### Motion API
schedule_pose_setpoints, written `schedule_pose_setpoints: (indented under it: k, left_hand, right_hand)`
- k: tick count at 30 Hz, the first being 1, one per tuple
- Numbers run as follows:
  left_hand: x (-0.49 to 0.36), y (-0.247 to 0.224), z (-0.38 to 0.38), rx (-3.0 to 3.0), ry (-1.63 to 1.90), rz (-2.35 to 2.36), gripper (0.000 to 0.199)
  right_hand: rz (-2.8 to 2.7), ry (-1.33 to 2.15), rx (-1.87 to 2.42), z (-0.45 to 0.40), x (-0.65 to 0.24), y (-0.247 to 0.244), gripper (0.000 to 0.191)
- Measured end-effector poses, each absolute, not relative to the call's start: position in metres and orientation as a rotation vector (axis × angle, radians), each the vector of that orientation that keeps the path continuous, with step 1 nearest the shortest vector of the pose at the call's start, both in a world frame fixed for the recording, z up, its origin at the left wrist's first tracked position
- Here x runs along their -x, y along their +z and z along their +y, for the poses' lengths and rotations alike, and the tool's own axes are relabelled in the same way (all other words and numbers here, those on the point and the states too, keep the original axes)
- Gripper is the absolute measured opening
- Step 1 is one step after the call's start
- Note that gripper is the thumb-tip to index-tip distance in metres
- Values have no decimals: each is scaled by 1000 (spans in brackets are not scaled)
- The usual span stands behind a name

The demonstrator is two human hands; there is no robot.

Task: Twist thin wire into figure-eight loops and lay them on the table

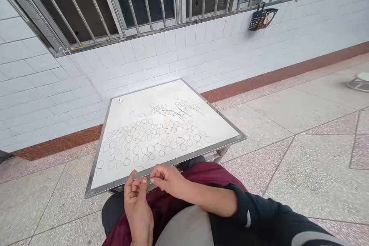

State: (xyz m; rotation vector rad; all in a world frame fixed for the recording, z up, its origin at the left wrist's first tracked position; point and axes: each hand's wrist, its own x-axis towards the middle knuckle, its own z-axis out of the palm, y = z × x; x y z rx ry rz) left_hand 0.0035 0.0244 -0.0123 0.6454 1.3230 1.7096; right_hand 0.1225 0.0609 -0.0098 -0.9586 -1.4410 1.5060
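Note:
Near the front edge of the white table [213, 123], my left hand [137, 203] is raised with its thumb and fingertips together on a thin wire [140, 168], which curves up over the table's metal rim. Just to its right, my right hand [165, 178] pinches with thumb and forefinger at the same wire; the part between its fingertips is too fine to make out. Rows of thin wire figure-eight loops [151, 149] lie on the near half of the table. Beyond them is a tangled pile of wire pieces [173, 109].
A small red and white object [120, 100] sits at the table's far left corner. Behind the table stands a white tiled wall [138, 61] with barred windows. A patterned bag [262, 18] hangs from the bars, and a round stool [361, 80] is at the far right.

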Motion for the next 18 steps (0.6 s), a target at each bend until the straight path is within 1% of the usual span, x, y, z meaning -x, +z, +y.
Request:
schedule_pose_setpoints:
  k: [4,9,12,18]
  left_hand:
    - [-14,-13,36,-778,1627,1307,52]
    - [-25,-9,43,-920,1475,1189,53]
    - [-27,-8,43,-956,1404,1217,51]
    - [-20,-7,40,-927,1380,1270,45]
  right_hand:
    - [-1424,1447,1016,70,-133,-15,8]
    - [-1372,1440,1079,80,-152,-15,12]
    - [-1349,1401,1117,85,-162,-15,13]
    - [-1286,1408,1143,88,-171,-10,14]
